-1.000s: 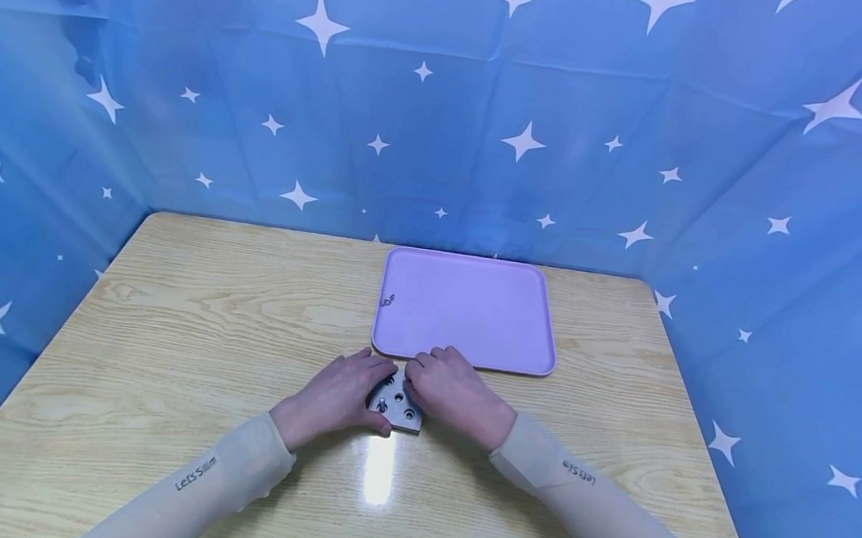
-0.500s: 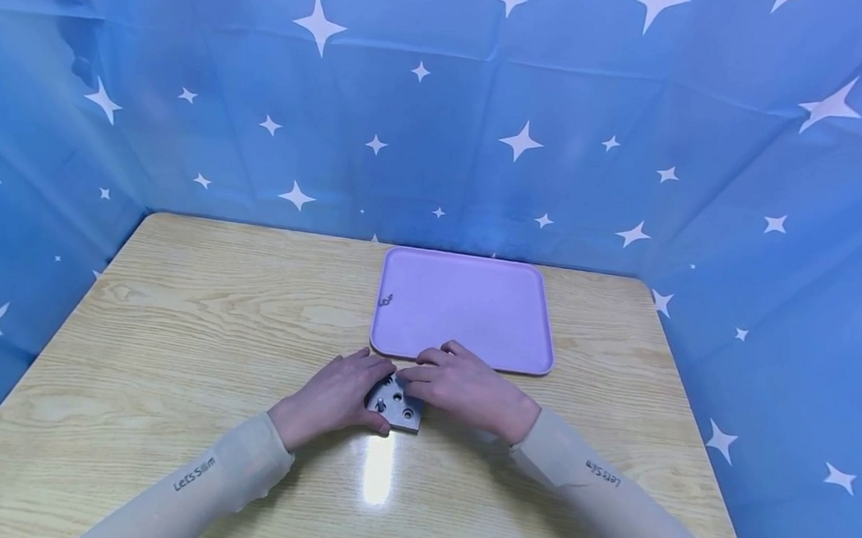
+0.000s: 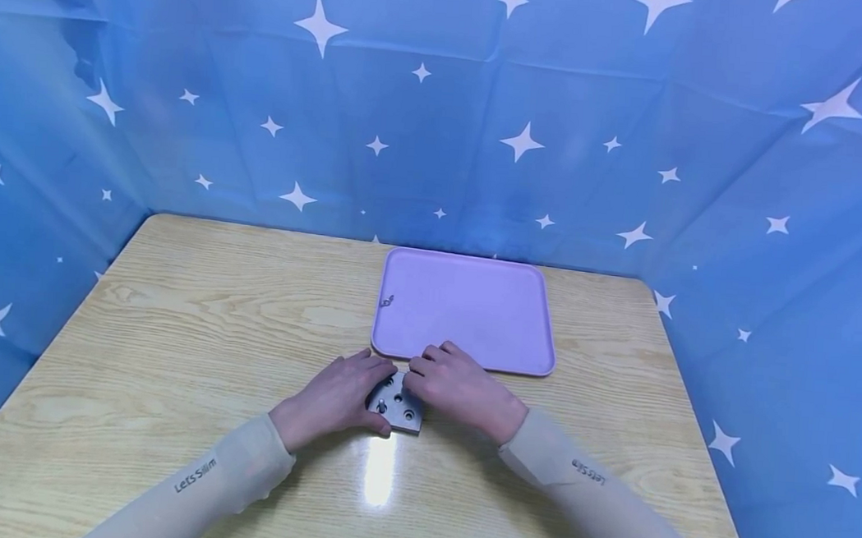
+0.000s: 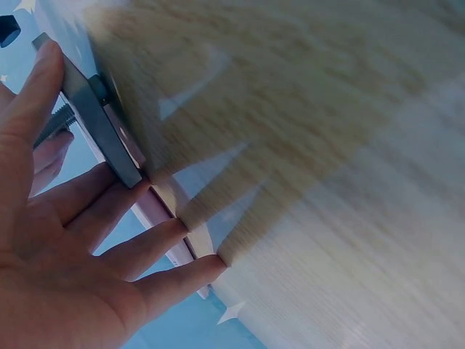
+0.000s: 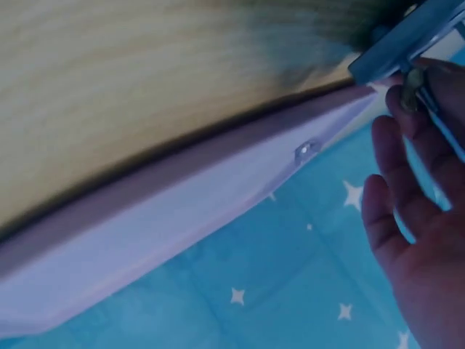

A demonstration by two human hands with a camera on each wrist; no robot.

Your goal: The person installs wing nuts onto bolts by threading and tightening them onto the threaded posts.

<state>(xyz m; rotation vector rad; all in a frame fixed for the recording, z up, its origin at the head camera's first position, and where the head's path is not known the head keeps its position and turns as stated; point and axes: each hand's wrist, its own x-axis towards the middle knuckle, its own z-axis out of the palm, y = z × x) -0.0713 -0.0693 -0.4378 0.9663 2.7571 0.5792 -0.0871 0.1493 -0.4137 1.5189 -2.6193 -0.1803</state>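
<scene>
A grey metal plate (image 3: 401,418) with several holes lies on the table in front of the tray. My left hand (image 3: 334,399) grips its left side, thumb at the near edge and fingers at the far edge. A short bolt (image 3: 382,406) stands up from the plate near my left thumb. A threaded bolt (image 4: 57,123) shows against the plate's face in the left wrist view. My right hand (image 3: 462,389) bends over the plate's far right corner, its curled fingertips around a small brass-coloured bolt (image 5: 413,89); the head view hides that bolt behind the fingers.
A shallow purple tray (image 3: 465,312) lies just beyond the hands on the wood-grain table (image 3: 237,290), a small dark mark at its left rim. Blue cloth (image 3: 444,171) with white stars hangs behind the table and along both sides.
My right hand's fingers spread and shifted right half a second ago, then curled back in over the plate's far corner. The left hand and the plate stay put.
</scene>
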